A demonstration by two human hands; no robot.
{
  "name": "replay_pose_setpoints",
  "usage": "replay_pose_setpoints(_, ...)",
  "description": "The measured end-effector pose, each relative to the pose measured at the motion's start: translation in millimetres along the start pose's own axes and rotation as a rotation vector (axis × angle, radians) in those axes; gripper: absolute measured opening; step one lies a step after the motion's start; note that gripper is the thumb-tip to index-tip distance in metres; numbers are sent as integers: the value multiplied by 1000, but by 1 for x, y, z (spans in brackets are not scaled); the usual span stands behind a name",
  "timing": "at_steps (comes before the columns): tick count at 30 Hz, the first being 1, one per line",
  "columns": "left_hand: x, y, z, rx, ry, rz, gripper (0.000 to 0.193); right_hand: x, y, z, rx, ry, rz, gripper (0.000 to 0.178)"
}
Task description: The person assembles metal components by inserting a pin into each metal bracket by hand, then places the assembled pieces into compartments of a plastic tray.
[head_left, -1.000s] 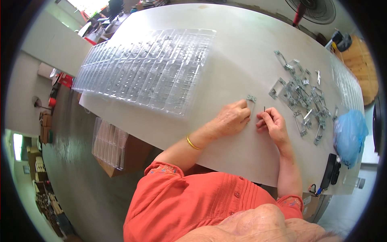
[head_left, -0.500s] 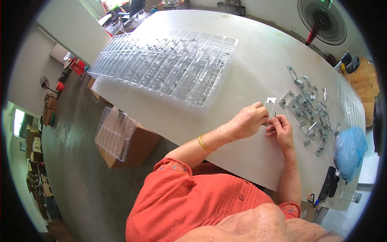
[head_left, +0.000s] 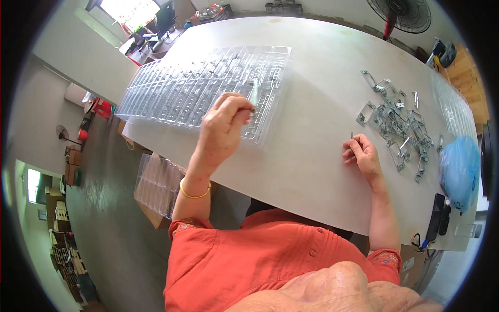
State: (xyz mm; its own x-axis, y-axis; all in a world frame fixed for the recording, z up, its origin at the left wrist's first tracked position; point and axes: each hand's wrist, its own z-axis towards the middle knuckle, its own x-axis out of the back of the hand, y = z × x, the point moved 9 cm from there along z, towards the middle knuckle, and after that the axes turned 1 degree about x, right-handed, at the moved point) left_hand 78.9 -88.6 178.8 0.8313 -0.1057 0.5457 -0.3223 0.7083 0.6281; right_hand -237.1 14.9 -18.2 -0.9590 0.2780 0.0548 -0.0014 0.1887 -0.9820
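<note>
My left hand (head_left: pixel 224 125) is raised over the near right part of a clear plastic tray (head_left: pixel 285 50), its fingers closed on one end of a narrow metal bracket (head_left: pixel 254 92). Metal parts lie in the tray's long compartments. Resting at the table by a pile of loose metal brackets (head_left: pixel 395 122), my right hand (head_left: pixel 363 155) pinches a thin dark rod (head_left: pixel 352 135) that sticks up between thumb and finger. Its exact kind is too small to tell.
A blue plastic bag (head_left: pixel 460 174) and a black oblong case (head_left: pixel 435 221) are along the table's right side, near stacked clear trays (head_left: pixel 451 106). More clear trays (head_left: pixel 158 184) top a cardboard box at the left. A fan (head_left: pixel 400 13) stands beyond the table.
My left hand has moved left from beside my right hand to above the tray, carrying the metal bracket. My right hand has stayed near the pile with the thin rod.
</note>
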Motion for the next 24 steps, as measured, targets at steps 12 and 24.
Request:
replay_pose_setpoints(12, 7, -43, -5, -145, -162, 429, 13, -1, 2, 0, -1, -5, -14, 18)
replay_pose_setpoints(24, -12, -47, -1, -237, -265, 599, 12, -1, -4, -2, -9, 22, -6, 17)
